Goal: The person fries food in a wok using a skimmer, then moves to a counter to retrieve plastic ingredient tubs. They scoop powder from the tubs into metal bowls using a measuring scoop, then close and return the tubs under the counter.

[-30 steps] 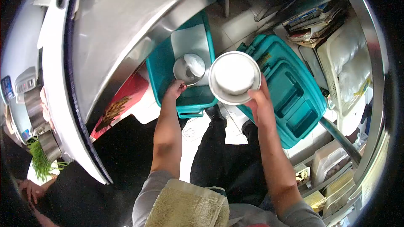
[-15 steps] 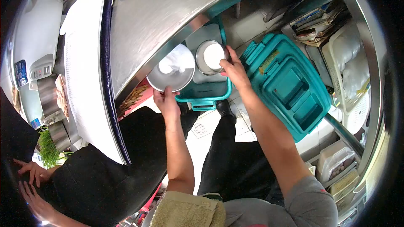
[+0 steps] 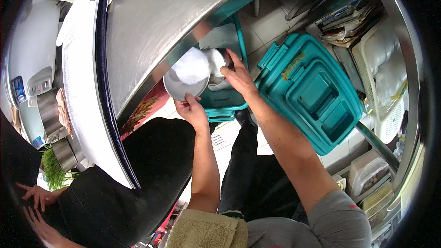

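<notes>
My left hand (image 3: pixel 190 110) grips the near rim of a wide metal bowl (image 3: pixel 177 87) with white powder (image 3: pixel 192 66) heaped in it. In my right hand (image 3: pixel 238 74) is a smaller metal container (image 3: pixel 215 54), tilted toward the bowl, its rim close to or over the powder; whether the two touch I cannot tell. Some white shows inside the container. Both are held above an open teal bin (image 3: pixel 226 99), which has a pale white surface inside. The bowl's far side lies near the edge of the steel counter.
A teal lid (image 3: pixel 312 94) lies right of the bin. The steel counter (image 3: pixel 156 14) spans the upper left. At lower left are another person's hands (image 3: pixel 40 197). White baskets (image 3: pixel 383 64), stacked papers (image 3: pixel 342 27) and a metal rail (image 3: pixel 379 144) stand at the right.
Since one second ago, the bowl has come up out of the bin in my left hand. The smaller container has moved left and tipped toward the bowl, and less white shows in it.
</notes>
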A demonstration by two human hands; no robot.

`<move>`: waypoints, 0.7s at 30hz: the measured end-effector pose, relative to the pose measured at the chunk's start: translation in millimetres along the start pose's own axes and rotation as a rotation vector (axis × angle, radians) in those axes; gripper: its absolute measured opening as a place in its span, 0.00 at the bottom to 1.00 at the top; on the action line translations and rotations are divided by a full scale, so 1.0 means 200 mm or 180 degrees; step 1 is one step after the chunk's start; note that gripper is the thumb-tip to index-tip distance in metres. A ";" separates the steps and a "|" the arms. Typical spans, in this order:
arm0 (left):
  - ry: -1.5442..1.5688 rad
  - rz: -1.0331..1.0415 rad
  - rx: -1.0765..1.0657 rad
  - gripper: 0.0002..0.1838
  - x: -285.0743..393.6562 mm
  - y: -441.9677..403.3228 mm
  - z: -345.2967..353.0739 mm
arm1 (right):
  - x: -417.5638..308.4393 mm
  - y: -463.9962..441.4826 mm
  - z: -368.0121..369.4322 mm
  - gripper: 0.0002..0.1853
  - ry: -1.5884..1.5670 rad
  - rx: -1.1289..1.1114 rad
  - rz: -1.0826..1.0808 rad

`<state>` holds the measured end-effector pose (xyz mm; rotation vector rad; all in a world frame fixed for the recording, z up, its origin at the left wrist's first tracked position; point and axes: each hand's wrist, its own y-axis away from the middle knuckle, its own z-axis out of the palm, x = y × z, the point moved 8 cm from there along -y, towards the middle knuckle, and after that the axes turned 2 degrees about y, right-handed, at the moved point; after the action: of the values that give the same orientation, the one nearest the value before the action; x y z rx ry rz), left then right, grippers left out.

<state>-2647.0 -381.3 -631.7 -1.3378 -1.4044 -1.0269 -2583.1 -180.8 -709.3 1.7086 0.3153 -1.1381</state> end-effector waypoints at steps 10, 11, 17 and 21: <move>-0.0389 0.0489 -0.0070 0.06 0.05 0.01 0.05 | 0.00 -0.02 0.00 0.42 -0.0136 0.0022 -0.0014; -0.0390 0.0489 -0.0075 0.06 0.05 0.01 0.05 | 0.01 -0.03 0.00 0.42 -0.0139 0.0026 -0.0012; -0.0402 0.0456 -0.0034 0.09 0.02 -0.01 0.06 | 0.02 -0.03 0.00 0.43 -0.0282 0.0059 -0.0039; -0.0328 0.0306 -0.0122 0.07 -0.02 -0.02 0.07 | 0.04 -0.03 -0.01 0.42 -0.0307 0.0090 -0.0034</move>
<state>-2652.3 -368.2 -638.1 -1.4900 -1.3877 -0.9372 -2581.6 -178.4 -719.6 1.6721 0.2499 -1.2336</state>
